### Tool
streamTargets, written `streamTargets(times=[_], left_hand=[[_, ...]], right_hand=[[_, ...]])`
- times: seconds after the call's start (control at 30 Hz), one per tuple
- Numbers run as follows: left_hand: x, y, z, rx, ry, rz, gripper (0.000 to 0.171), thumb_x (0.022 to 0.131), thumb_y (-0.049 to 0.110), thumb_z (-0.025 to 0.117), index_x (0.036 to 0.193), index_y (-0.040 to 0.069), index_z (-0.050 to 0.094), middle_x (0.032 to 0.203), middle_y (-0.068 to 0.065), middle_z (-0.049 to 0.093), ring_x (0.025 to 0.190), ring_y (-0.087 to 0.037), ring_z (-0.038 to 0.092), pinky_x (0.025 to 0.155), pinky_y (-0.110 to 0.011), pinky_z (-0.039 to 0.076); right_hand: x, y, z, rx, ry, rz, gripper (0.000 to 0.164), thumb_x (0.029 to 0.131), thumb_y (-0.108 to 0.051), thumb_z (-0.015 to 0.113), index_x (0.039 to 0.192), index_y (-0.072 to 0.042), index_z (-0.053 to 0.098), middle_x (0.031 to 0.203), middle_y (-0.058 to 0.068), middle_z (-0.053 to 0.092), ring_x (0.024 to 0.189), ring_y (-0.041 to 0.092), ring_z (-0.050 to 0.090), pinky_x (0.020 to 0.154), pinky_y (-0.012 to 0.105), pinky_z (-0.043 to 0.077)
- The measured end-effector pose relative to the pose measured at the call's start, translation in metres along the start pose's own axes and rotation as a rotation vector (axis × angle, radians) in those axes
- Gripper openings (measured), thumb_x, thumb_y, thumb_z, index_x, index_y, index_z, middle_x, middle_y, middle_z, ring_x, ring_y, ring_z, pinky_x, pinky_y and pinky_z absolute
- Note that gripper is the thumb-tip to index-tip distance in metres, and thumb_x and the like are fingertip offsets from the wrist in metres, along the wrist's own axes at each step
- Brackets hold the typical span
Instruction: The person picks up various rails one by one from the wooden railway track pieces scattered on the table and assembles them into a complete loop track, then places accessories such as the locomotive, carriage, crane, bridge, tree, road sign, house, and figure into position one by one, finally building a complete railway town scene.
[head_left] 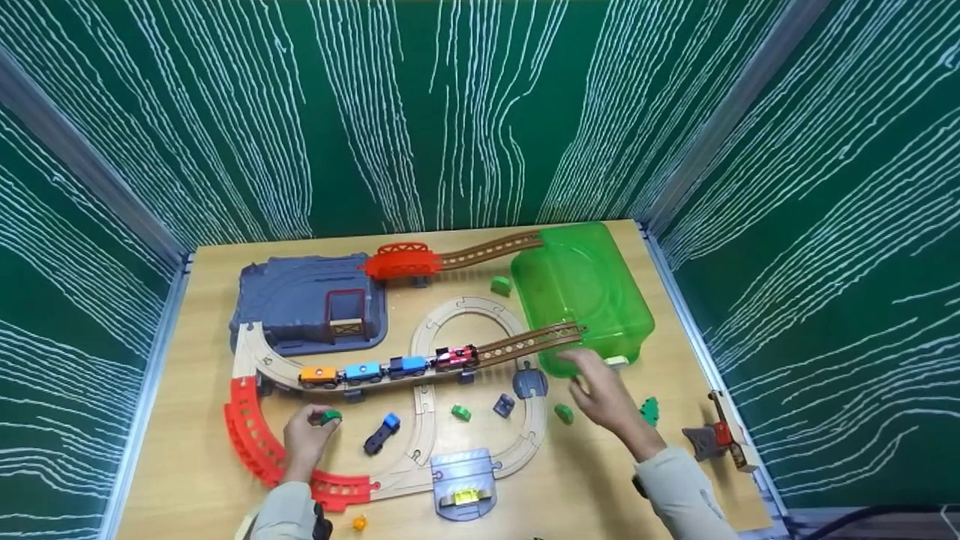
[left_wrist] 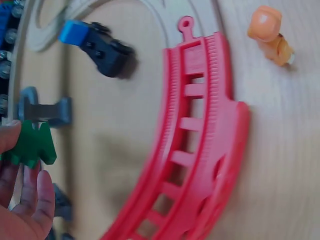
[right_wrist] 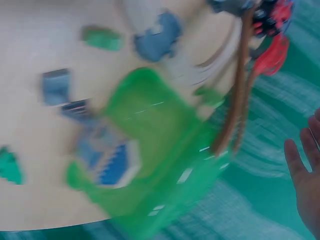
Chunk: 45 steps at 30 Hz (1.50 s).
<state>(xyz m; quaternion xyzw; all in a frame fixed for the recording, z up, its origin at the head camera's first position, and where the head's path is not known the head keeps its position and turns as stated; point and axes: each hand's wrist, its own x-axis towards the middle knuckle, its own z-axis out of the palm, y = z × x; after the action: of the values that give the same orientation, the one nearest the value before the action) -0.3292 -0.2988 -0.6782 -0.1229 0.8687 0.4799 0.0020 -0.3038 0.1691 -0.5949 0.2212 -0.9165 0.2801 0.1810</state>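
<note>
My left hand (head_left: 303,442) pinches a small green toy tree (left_wrist: 36,145) between thumb and fingers, above the table inside the track's left curve. Beneath it runs the red curved track (left_wrist: 192,135). A black and blue toy vehicle (head_left: 382,433) lies to the right of that hand. Over by the front edge of the upturned green tub (head_left: 592,292) is my right hand (head_left: 604,397), holding nothing, its fingers extended in the right wrist view. Close by, a green piece (head_left: 564,413) and a green tree (head_left: 649,411) are on the table. The right wrist view is blurred.
A toy train (head_left: 409,366) stands on the raised track, its red engine facing the brown ramp (head_left: 532,343). A grey tunnel block (head_left: 300,300) is at back left, a crane-like toy (head_left: 724,433) at far right. An orange figure (left_wrist: 270,35) lies near the front.
</note>
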Motion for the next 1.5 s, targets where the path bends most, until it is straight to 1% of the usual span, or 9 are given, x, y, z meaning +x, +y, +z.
streamTargets(times=[0.13, 0.3, 0.47, 0.6, 0.7, 1.0, 1.1, 1.33, 1.5], left_hand=[[0.0, -0.009, 0.003, -0.003, 0.003, -0.047, 0.019, 0.07, 0.001, 0.069, 0.088, -0.003, 0.063, 0.082, -0.015, 0.063, 0.079, -0.028, 0.058, 0.071, -0.036, 0.047], [-0.002, -0.015, 0.005, 0.002, 0.015, -0.061, 0.02, 0.071, 0.001, 0.068, 0.09, -0.005, 0.063, 0.082, -0.017, 0.063, 0.076, -0.027, 0.058, 0.069, -0.034, 0.048], [-0.002, -0.02, 0.01, -0.006, 0.041, -0.084, 0.018, 0.071, 0.0, 0.067, 0.089, -0.004, 0.063, 0.082, -0.017, 0.063, 0.077, -0.028, 0.058, 0.07, -0.038, 0.048], [-0.005, -0.022, 0.013, -0.026, 0.053, -0.125, 0.018, 0.071, 0.0, 0.066, 0.088, -0.003, 0.063, 0.083, -0.017, 0.063, 0.079, -0.029, 0.058, 0.071, -0.038, 0.048], [-0.006, -0.022, 0.014, -0.037, 0.044, -0.141, 0.018, 0.072, -0.001, 0.065, 0.09, -0.004, 0.061, 0.086, -0.019, 0.062, 0.083, -0.031, 0.058, 0.074, -0.04, 0.047], [-0.004, -0.021, 0.017, 0.007, 0.028, -0.147, 0.019, 0.074, 0.0, 0.062, 0.093, -0.003, 0.06, 0.089, -0.02, 0.062, 0.085, -0.031, 0.057, 0.076, -0.041, 0.046], [-0.005, -0.023, 0.019, 0.026, 0.04, -0.139, 0.018, 0.074, 0.0, 0.062, 0.092, -0.003, 0.06, 0.088, -0.019, 0.062, 0.085, -0.031, 0.057, 0.075, -0.04, 0.046], [-0.006, -0.029, 0.023, 0.067, 0.041, -0.14, 0.013, 0.075, 0.001, 0.06, 0.089, 0.0, 0.06, 0.085, -0.015, 0.062, 0.083, -0.028, 0.057, 0.072, -0.039, 0.045], [-0.006, -0.028, 0.024, 0.069, 0.026, -0.14, 0.013, 0.075, 0.0, 0.06, 0.088, 0.0, 0.06, 0.086, -0.016, 0.062, 0.083, -0.029, 0.057, 0.073, -0.04, 0.044]], right_hand=[[-0.027, 0.021, -0.007, -0.001, 0.016, 0.134, 0.044, 0.071, 0.01, 0.057, 0.113, -0.004, 0.054, 0.108, 0.009, 0.055, 0.1, 0.024, 0.05, 0.081, 0.04, 0.042], [-0.056, 0.047, -0.011, 0.008, 0.064, 0.261, 0.045, 0.069, 0.014, 0.055, 0.111, -0.003, 0.055, 0.107, 0.011, 0.056, 0.101, 0.027, 0.049, 0.083, 0.042, 0.039], [-0.082, 0.068, -0.01, 0.014, 0.114, 0.428, 0.04, 0.072, 0.012, 0.053, 0.11, 0.0, 0.054, 0.102, 0.016, 0.057, 0.096, 0.03, 0.05, 0.077, 0.044, 0.041], [-0.096, 0.08, -0.007, 0.052, 0.13, 0.558, 0.036, 0.074, 0.011, 0.052, 0.109, 0.003, 0.053, 0.099, 0.019, 0.058, 0.094, 0.032, 0.051, 0.076, 0.046, 0.043], [-0.104, 0.086, -0.005, 0.064, 0.134, 0.622, 0.036, 0.075, 0.011, 0.051, 0.111, 0.004, 0.052, 0.099, 0.021, 0.058, 0.095, 0.033, 0.051, 0.077, 0.047, 0.043], [-0.126, 0.108, -0.004, -0.018, 0.181, 0.875, 0.032, 0.079, 0.005, 0.051, 0.111, 0.004, 0.05, 0.103, 0.024, 0.054, 0.099, 0.036, 0.048, 0.081, 0.05, 0.039], [-0.127, 0.115, -0.003, -0.014, 0.15, 0.947, 0.034, 0.079, 0.003, 0.05, 0.113, 0.007, 0.048, 0.106, 0.027, 0.051, 0.099, 0.038, 0.047, 0.08, 0.049, 0.04], [-0.122, 0.122, 0.001, 0.024, -0.061, 1.054, 0.049, 0.084, -0.009, 0.048, 0.123, 0.016, 0.033, 0.113, 0.035, 0.039, 0.101, 0.046, 0.042, 0.083, 0.053, 0.038], [-0.125, 0.116, 0.008, -0.025, -0.093, 1.137, 0.055, 0.085, -0.02, 0.052, 0.118, 0.02, 0.035, 0.106, 0.038, 0.039, 0.098, 0.05, 0.041, 0.081, 0.056, 0.037]])
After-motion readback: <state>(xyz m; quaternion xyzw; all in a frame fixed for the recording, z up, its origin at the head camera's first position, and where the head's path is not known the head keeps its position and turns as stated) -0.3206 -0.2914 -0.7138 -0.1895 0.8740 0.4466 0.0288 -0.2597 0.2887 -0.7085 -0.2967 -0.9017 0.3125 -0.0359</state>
